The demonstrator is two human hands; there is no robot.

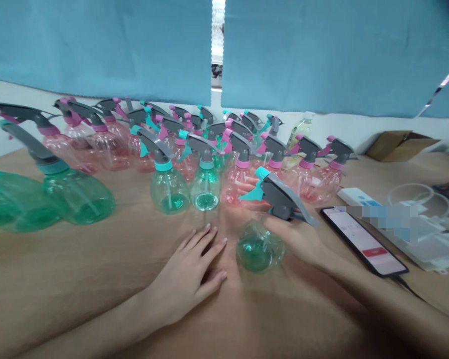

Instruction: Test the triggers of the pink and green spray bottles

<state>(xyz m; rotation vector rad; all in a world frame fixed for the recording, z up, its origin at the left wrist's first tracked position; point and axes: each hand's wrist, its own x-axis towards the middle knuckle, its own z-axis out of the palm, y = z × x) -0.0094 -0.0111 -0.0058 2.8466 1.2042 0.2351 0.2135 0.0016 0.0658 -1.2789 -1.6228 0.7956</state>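
Observation:
My right hand is at the neck of a clear green spray bottle with a grey and teal spray head. Part of the hand crosses the neck and hides the collar, while its fingers show behind the trigger, pointing left. This bottle stands near me, its head leaning right. My left hand lies palm down on the table, fingers spread, to the left of the bottle and apart from it. Just beyond are two clear spray bottles with teal collars and a pink one.
Several pink and green spray bottles crowd the back of the wooden table. More green bottles stand at the left. On the right lie a phone with a cable, a white power strip and a cardboard box.

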